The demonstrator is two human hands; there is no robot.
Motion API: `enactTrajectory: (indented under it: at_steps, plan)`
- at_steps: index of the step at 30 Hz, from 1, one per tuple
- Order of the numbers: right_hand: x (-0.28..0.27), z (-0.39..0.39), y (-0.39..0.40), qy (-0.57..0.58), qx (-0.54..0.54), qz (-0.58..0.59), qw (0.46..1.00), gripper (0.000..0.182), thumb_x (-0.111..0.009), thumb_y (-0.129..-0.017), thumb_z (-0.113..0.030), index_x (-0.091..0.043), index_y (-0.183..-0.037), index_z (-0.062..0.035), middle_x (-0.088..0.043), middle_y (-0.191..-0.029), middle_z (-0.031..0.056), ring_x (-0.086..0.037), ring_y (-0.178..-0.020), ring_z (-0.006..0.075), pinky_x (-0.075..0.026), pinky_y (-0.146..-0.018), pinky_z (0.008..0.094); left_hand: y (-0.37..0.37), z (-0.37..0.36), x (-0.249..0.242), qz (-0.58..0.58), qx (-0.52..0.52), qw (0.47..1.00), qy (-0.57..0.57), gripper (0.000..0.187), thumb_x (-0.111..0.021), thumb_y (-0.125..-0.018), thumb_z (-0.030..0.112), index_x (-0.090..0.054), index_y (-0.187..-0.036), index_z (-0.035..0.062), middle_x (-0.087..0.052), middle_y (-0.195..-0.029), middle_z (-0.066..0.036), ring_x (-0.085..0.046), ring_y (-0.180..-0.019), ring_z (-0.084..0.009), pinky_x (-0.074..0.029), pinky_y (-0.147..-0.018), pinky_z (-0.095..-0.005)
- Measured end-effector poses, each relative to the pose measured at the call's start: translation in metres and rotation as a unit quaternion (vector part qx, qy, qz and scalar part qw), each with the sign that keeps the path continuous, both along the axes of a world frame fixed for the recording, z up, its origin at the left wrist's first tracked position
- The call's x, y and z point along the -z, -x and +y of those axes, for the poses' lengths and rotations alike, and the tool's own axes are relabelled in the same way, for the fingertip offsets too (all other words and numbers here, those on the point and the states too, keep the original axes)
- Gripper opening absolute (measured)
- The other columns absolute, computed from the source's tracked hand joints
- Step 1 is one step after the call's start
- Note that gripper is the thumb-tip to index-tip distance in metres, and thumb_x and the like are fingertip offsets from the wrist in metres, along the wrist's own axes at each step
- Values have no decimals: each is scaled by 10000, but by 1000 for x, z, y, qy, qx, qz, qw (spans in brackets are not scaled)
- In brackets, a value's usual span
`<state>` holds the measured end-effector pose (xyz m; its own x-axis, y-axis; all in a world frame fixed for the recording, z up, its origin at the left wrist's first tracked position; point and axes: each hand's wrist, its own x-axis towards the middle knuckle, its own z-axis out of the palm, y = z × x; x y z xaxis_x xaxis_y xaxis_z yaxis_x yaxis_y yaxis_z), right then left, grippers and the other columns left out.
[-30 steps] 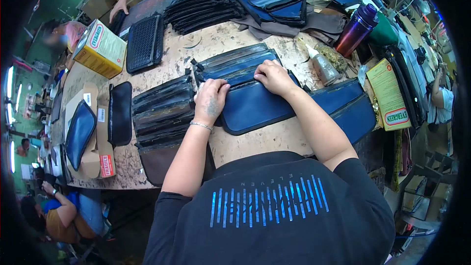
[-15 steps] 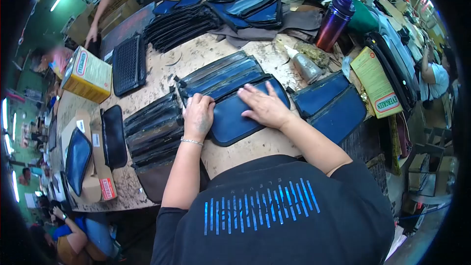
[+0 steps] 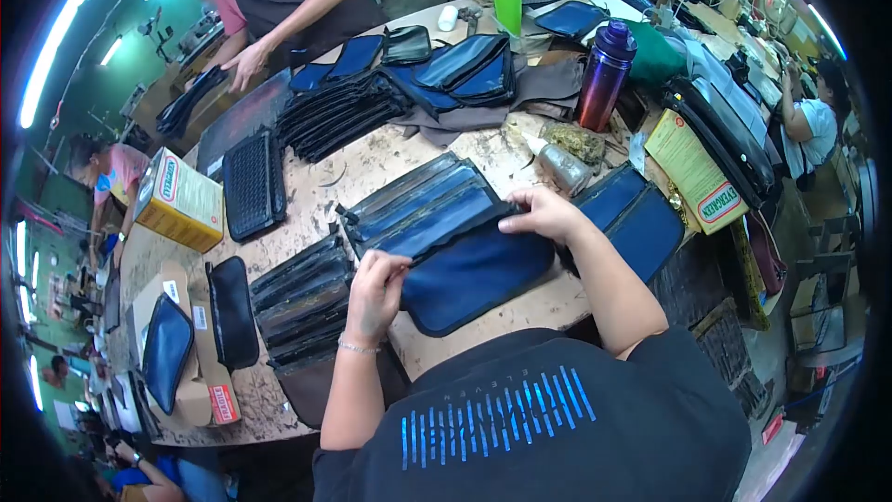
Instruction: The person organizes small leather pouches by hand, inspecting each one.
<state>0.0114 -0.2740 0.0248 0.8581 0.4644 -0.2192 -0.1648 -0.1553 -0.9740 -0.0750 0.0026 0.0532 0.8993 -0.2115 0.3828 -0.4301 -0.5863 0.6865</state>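
Note:
In front of me, a dark blue leather-like panel (image 3: pixel 478 279) with rounded corners and black edging lies on top of a row of overlapping panels (image 3: pixel 423 209). My left hand (image 3: pixel 376 293) is closed in a pinch at the left end of the panel's black upper strip. My right hand (image 3: pixel 544 216) pinches the right end of that strip. Between the hands the strip looks slightly raised. Close to my left forearm lies a fan of dark strip-like pieces (image 3: pixel 302 302). Another blue panel (image 3: pixel 632 218) rests beyond my right wrist.
A yellow-and-white tin (image 3: pixel 179 200) stands at the left, an Evergreen tin (image 3: pixel 697 170) at the right. A purple bottle (image 3: pixel 606 74), a glue bottle (image 3: pixel 560 165) and a green cup (image 3: pixel 506 6) stand farther back. Stacked black pieces (image 3: pixel 339 112) lie behind. A co-worker (image 3: pixel 283 0) holds dark pieces across the table.
My right hand has gone from lying flat on the blue panel to pinching its upper right edge. The view has tilted up, and the co-worker has lifted dark pieces.

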Motion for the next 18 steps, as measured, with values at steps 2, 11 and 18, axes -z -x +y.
enactTrajectory:
  at_steps: [2,11,18]
  plan:
    - [-29,3,12,81,-58,-86,991,220,-677,-703,-102,-581,-890,-37,-541,-756,-25,-467,-729,74,-385,-684,221,14,5,2,-44,-34,998,16,152,-581,-721,-38,-578,-868,0,-514,-770,-103,-520,-699,-215,-426,-633,-278]
    - [-102,-19,-59,-308,227,-80,920,212,-585,-795,-91,-523,-973,8,-588,-863,67,-575,-784,144,-476,-720,292,66,36,15,-56,-174,969,166,138,-555,-785,7,-563,-922,-3,-511,-823,-68,-485,-726,-138,-404,-647,-227]
    - [-15,9,-46,218,139,-144,955,296,-659,-737,-295,-588,-799,-15,-595,-709,87,-591,-718,205,-467,-614,324,79,32,16,-84,-161,982,42,81,-561,-778,-7,-572,-858,-2,-520,-822,-81,-502,-727,-149,-417,-628,-222]
